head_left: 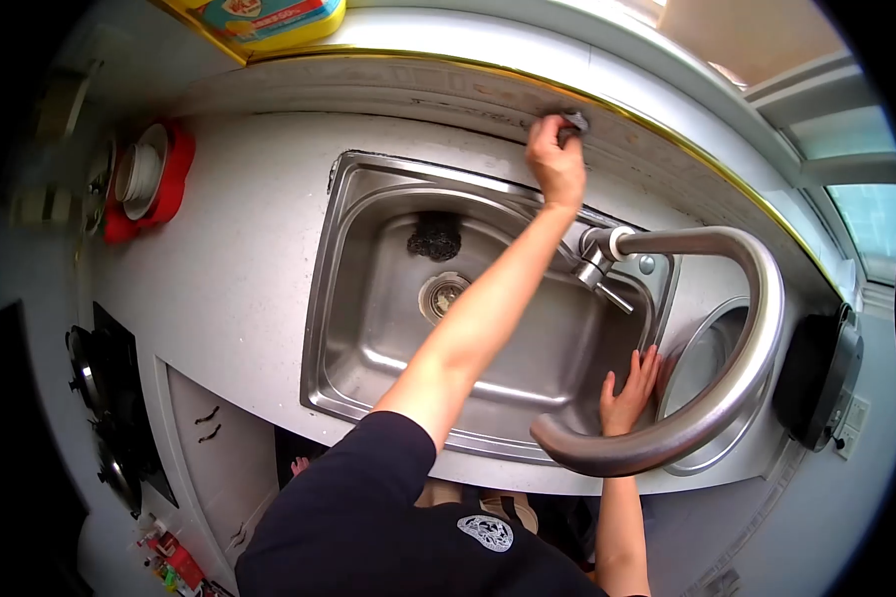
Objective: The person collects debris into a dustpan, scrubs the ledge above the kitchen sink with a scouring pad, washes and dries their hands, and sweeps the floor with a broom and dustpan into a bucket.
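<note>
My left hand [558, 164] reaches across the sink to the low wall behind it. Its fingers are closed round a small grey wad [574, 122], pressed to the wall below the gold trim; whether it is cloth or wire wool I cannot tell. My right hand [629, 393] lies flat with fingers spread on the right rim of the steel sink [368, 298]. Between the hands stands the faucet [757, 328], its thick spout curving over my right wrist. A dark mesh-like clump [435, 239] sits in the sink near the drain [445, 297].
A metal basin [712, 348] leans right of the sink, and a black appliance [816, 373] stands beyond it. White bowls [141, 177] rest in a red tray [177, 179] at the left. A yellow package [279, 25] is on the window ledge. Pot lids [85, 368] are on the stove.
</note>
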A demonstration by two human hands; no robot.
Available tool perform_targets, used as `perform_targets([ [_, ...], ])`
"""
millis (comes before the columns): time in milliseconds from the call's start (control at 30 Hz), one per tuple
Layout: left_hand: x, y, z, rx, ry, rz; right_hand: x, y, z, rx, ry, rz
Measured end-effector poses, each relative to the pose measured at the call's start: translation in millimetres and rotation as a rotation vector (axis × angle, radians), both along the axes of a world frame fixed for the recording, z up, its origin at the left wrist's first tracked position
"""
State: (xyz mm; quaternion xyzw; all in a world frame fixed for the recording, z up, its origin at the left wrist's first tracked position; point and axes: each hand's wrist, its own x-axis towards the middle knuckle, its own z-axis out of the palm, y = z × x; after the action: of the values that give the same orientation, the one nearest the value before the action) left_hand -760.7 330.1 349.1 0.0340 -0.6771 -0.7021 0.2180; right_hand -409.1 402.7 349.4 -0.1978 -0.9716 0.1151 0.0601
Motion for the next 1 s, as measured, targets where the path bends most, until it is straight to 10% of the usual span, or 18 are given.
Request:
perform_targets([
  [333,-113,-211,30,-0.029,0.135,0.409,-8,-9,10,0.008,-0.018,-0.012],
  [667,-14,-36,24,-0.111,0.159,-0.008,-4,-9,8,0.048,-0.047,0.026],
  [800,-78,-151,16,0.056,0.242,0.171,-6,-5,3,0.077,-0.041,0.037],
  [1000,-167,-294,5,-0.350,0.040,0.586,-9,-11,16,0.069,-0.089,0.023],
])
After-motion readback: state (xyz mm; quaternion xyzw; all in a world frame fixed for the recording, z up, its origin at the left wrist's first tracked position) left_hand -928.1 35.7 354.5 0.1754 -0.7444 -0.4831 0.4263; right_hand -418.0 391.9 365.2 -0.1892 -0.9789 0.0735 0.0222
